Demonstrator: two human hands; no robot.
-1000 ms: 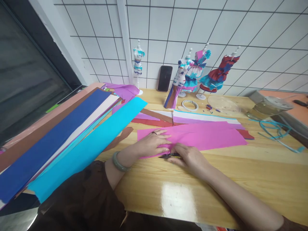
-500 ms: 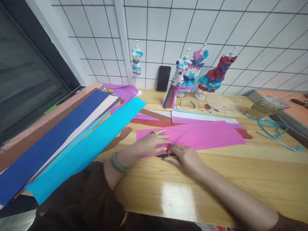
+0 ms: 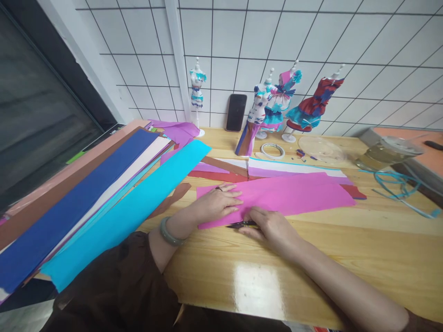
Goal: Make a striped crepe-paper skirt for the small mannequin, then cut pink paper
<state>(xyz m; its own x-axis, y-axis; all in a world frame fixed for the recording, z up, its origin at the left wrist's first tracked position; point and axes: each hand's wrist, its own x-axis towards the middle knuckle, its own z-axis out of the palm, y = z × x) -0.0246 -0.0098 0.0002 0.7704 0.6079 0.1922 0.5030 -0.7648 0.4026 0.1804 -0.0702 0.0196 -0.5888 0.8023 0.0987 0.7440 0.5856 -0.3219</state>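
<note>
A bright pink sheet of crepe paper (image 3: 301,193) lies lengthwise on the table. My left hand (image 3: 218,203) is flat on its left end, fingers spread, with a ring and a green bangle on that arm. Close beside it, my right hand (image 3: 268,226) is closed at the near edge of the sheet. Between its thumb and fingers is a black pointed tool with a touch of yellow, which looks like scissors (image 3: 238,225); its tip points left and its handle is hidden in the hand.
A stack of coloured paper with a cyan sheet (image 3: 138,207) on top fills the left side. Behind stand small dressed mannequins (image 3: 258,108), a phone (image 3: 236,113) and a tape roll (image 3: 272,151). At right are a clear cup (image 3: 387,154) and blue ribbon (image 3: 398,184).
My right hand and the black tool have shifted slightly right, away from the left hand, and more of the tool shows. The left hand stays on the paper.
</note>
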